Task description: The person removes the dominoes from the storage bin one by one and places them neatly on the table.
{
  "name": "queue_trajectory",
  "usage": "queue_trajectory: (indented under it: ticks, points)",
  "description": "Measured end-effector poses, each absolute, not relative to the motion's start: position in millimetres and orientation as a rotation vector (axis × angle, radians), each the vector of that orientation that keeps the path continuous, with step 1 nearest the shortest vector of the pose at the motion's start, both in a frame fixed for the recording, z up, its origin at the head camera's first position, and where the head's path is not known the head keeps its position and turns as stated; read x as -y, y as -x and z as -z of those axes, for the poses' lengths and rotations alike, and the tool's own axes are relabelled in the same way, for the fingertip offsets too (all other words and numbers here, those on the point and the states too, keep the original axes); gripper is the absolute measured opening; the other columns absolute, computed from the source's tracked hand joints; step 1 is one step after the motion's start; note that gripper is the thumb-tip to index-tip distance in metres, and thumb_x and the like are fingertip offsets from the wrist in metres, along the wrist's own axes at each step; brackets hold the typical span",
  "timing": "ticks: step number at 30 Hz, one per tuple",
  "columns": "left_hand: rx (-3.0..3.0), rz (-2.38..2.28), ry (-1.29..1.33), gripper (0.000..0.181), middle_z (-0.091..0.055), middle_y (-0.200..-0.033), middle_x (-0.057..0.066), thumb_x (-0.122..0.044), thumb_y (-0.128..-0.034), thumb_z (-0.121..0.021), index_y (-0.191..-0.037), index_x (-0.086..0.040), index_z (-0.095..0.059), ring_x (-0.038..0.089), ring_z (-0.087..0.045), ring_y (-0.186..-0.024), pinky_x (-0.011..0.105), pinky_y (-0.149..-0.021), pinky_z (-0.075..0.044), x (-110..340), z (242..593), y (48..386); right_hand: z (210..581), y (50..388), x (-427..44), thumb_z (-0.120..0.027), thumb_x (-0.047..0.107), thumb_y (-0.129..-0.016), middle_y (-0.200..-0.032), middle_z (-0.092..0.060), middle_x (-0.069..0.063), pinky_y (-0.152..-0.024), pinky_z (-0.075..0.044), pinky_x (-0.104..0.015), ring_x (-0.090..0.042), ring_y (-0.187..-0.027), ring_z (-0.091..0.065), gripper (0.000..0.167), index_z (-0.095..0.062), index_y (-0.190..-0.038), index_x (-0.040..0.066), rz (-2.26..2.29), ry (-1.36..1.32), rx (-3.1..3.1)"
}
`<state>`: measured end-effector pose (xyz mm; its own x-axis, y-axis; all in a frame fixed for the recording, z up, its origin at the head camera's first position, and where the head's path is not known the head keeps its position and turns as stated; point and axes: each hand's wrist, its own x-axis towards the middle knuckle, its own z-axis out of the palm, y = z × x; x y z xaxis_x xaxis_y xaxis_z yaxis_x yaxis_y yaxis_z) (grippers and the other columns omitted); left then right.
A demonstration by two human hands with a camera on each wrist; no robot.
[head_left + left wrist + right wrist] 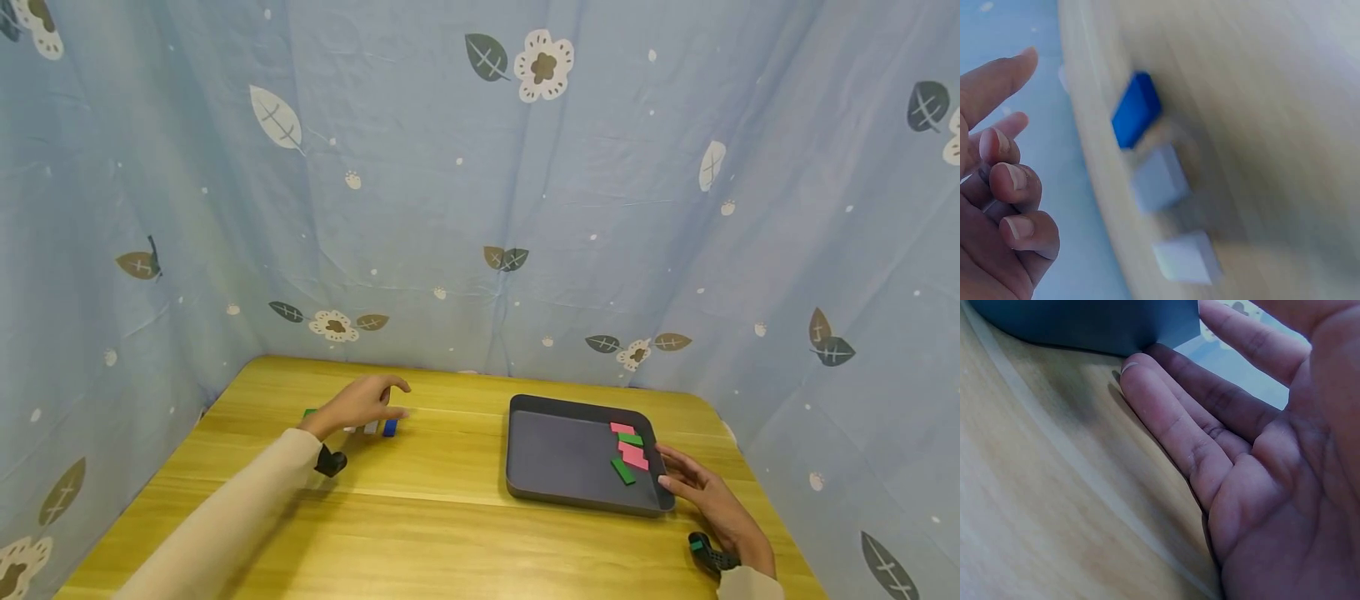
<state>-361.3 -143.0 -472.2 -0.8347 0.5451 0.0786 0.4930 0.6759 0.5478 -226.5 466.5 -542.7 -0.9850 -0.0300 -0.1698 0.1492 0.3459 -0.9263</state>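
Green piece [309,412] mostly hidden | left hand [362,404] relaxed, empty | right hand [712,497] straight-fingered, touching tray [555,458]

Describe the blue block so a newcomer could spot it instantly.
On the wooden table, look left of the dark tray to the left hand. By that hand, the blue block lies nearest the tray, next to a grey block. Beyond come a white block and a partly hidden green block; only this one is blue.
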Motion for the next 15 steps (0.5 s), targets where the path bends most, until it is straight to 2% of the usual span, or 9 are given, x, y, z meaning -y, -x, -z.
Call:
queue_trajectory:
  ticks: [3,10,15]
  points:
    - [-2.804,-0.865,-0.924,0.039,-0.050,-0.064,-0.004,-0.032,-0.0956,-0.076,-0.129,-0.012,-0.069,0.010,-0.040,-0.053,0.028,-0.057,-0.037,130,469,364,542,226,-466,-0.068,0.033,-0.101,-0.159,-0.038,-0.020,-0.112,-0.038,-0.057,-0.040,-0.141,-0.042,0.070,-0.035,-0.162,0.021,1.711,-0.112,-2.448]
    - [-2.781,-0.932,-1.104,0.036,-0.049,-0.061,-0.004,-0.026,-0.0961,-0.076,-0.127,-0.008,-0.069,0.009,-0.038,-0.051,0.029,-0.058,-0.039,98,460,367,543,225,-466,-0.067,0.033,-0.102,-0.159,-0.038,-0.020,-0.111,-0.040,-0.056,-0.040,-0.140,-0.042,0.069,-0.035,-0.162,0.022,1.719,-0.111,-2.441]
    - [-2.770,-0.945,-1.179,0.036,-0.052,-0.065,-0.006,-0.027,-0.0960,-0.076,-0.127,-0.010,-0.070,0.009,-0.044,-0.055,0.029,-0.061,-0.042,70,453,369,544,226,-466,-0.069,0.033,-0.101,-0.159,-0.038,-0.019,-0.110,-0.040,-0.055,-0.040,-0.140,-0.042,0.070,-0.036,-0.162,0.022,1.736,-0.120,-2.433]
